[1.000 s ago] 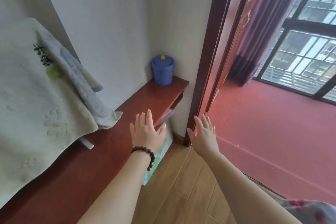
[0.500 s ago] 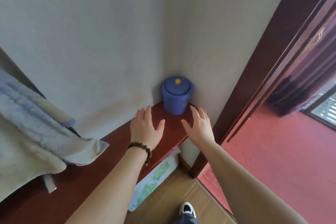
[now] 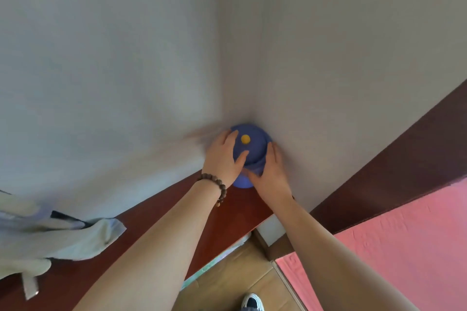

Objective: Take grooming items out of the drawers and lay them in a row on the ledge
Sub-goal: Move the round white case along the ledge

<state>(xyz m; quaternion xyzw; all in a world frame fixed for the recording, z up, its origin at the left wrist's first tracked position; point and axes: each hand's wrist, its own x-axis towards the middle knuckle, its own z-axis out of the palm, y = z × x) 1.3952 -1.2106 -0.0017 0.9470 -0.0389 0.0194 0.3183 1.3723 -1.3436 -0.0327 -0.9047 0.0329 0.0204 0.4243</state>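
Left hand [image 3: 223, 156]: fingers spread, cupped against the left side of the blue lidded container [image 3: 250, 149], thumb lying across its lid. Right hand [image 3: 271, 174]: wrapped around the right and front of the same container, fingers upward along its side. Both hands in contact. Beaded bracelet [image 3: 214, 183] on left wrist. Container stands in the wall corner, at the far end of the red-brown ledge [image 3: 227, 222]. Pale cloth [image 3: 63, 237] lies on the ledge, well to the left.
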